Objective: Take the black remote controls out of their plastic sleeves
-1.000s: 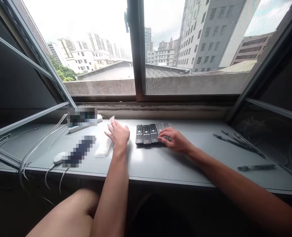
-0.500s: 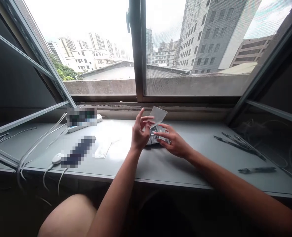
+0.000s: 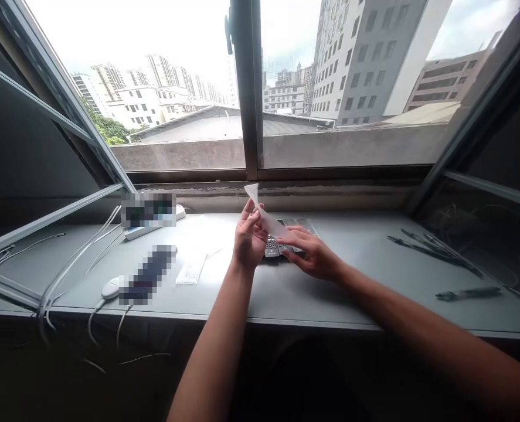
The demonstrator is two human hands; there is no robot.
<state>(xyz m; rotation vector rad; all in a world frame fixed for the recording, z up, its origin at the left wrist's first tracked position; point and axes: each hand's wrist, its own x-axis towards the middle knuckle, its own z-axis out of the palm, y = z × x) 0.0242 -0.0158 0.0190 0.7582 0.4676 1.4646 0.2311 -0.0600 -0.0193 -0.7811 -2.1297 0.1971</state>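
My left hand (image 3: 250,237) is raised above the desk, closed in a pinch on a thin translucent plastic sheet (image 3: 272,224). The sheet is bent; one end flares up past the fingertips and the other slopes down to the right. My right hand (image 3: 312,252) lies low on the right with its fingers stretched out and the thumb apart. Its fingertips meet the sheet's lower end, though a grip there cannot be made out. Beneath both hands sits a dark device with small keys (image 3: 271,246), partly covered by the fingers and sheet.
A small clear packet (image 3: 191,271) lies left of my hands. Further left are a blurred-out dark object (image 3: 149,275), a white round piece (image 3: 111,288), a power strip (image 3: 154,227) and cables. Pens (image 3: 435,252) lie at right; the window (image 3: 189,172) stands behind the desk.
The sheet has gone from standing flat and upright to bent and sloping down toward my right hand. My left fingers have curled in closer around it. The camera view has shifted slightly.
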